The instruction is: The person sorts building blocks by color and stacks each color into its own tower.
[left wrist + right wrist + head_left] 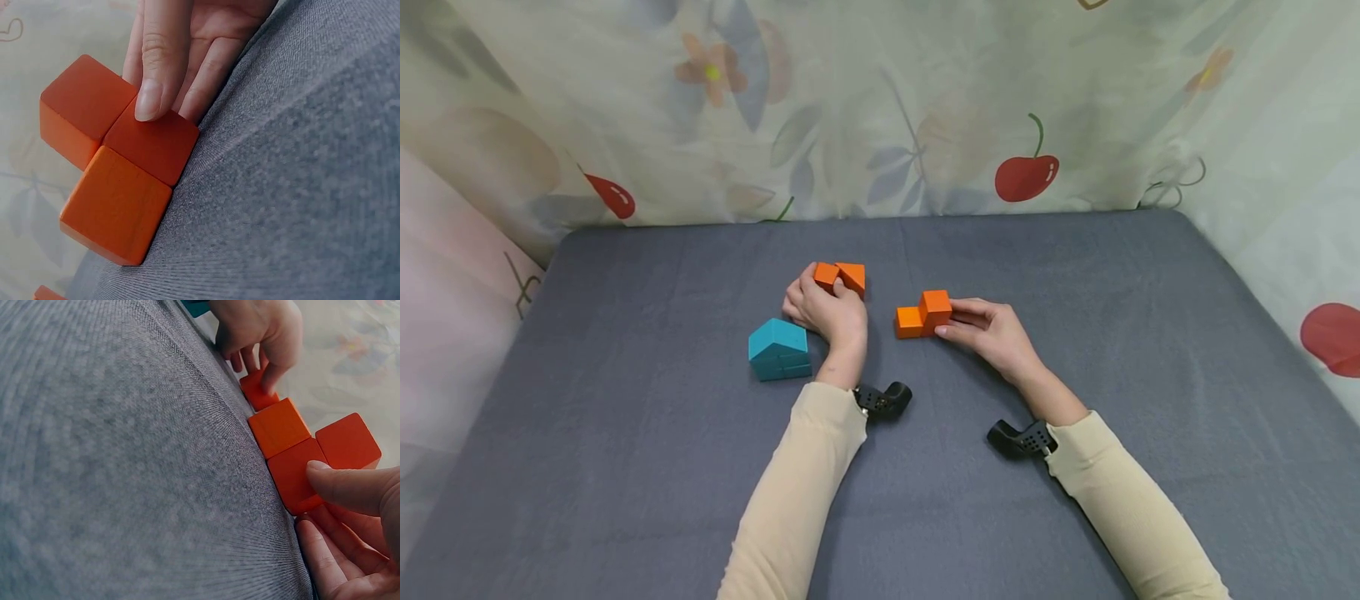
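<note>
My left hand [831, 312] pinches an orange block group at the far middle of the table. In the head view it shows an orange cube [827, 274] and a block with a triangular top face [854, 277]. The left wrist view shows three touching pieces, the thumb on the lower block [156, 134]. My right hand [988, 335] grips another group: a low orange cube [909, 322] beside a two-high orange stack [936, 308]. Its thumb presses the stack's lower cube [292, 475], fingers behind it. A small gap separates the groups in the head view.
A teal house-shaped block group [779, 350] stands on the grey cloth-covered table [647, 467], close to the left wrist. Black wrist cameras [883, 402] are strapped to both wrists. A patterned curtain [850, 108] hangs behind the table.
</note>
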### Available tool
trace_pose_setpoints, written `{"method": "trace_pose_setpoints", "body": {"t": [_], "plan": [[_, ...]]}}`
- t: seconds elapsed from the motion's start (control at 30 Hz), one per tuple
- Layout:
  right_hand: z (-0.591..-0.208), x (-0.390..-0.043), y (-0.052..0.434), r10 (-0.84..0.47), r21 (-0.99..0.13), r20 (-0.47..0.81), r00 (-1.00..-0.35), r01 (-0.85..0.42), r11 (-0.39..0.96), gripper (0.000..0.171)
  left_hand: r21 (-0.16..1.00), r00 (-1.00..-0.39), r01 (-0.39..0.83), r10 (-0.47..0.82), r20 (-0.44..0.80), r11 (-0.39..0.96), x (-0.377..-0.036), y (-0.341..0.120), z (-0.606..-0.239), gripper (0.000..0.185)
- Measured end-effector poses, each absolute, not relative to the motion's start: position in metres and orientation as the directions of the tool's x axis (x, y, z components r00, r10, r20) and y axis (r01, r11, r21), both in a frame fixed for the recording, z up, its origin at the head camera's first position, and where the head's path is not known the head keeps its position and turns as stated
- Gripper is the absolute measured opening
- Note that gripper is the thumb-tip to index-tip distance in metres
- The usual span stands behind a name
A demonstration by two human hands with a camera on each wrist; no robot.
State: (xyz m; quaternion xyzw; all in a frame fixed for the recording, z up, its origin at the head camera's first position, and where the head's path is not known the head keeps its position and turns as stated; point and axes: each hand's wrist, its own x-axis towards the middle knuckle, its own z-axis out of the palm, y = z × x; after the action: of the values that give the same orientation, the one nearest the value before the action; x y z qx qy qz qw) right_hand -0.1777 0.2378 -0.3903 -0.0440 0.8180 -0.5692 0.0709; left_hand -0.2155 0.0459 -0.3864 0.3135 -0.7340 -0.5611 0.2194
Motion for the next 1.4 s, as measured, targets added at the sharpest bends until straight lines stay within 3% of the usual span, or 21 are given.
{"method": "trace_pose_setpoints", "body": {"t": [0.27, 0.7, 1.13, 1.4], "plan": [[-0.39, -0.178, 0.237, -0.151, -0.94, -0.072, -0.986, 0.016, 0.341, 0.048, 0.996, -0.742, -0.08, -0.669, -0.042, 0.027, -0.211, 0.045, -0.383, 0.037], [-0.39, -0.178, 0.236, -0.151, -0.945, -0.083, -0.985, 0.029, 0.327, 0.048, 0.999, -0.83, 0.022, -0.557, 0.042, 0.042, -0.199, 0.045, -0.374, 0.038], [-0.39, -0.179, 0.236, -0.146, -0.938, -0.084, -0.986, 0.029, 0.346, 0.048, 0.986, -0.96, 0.102, -0.246, 0.132, 0.133, -0.193, 0.04, -0.364, 0.038], [-0.389, -0.179, 0.236, -0.144, -0.933, -0.087, -0.986, 0.03, 0.358, 0.048, 0.949, -0.985, 0.166, -0.009, 0.175, 0.268, -0.189, 0.031, -0.358, 0.038]]}}
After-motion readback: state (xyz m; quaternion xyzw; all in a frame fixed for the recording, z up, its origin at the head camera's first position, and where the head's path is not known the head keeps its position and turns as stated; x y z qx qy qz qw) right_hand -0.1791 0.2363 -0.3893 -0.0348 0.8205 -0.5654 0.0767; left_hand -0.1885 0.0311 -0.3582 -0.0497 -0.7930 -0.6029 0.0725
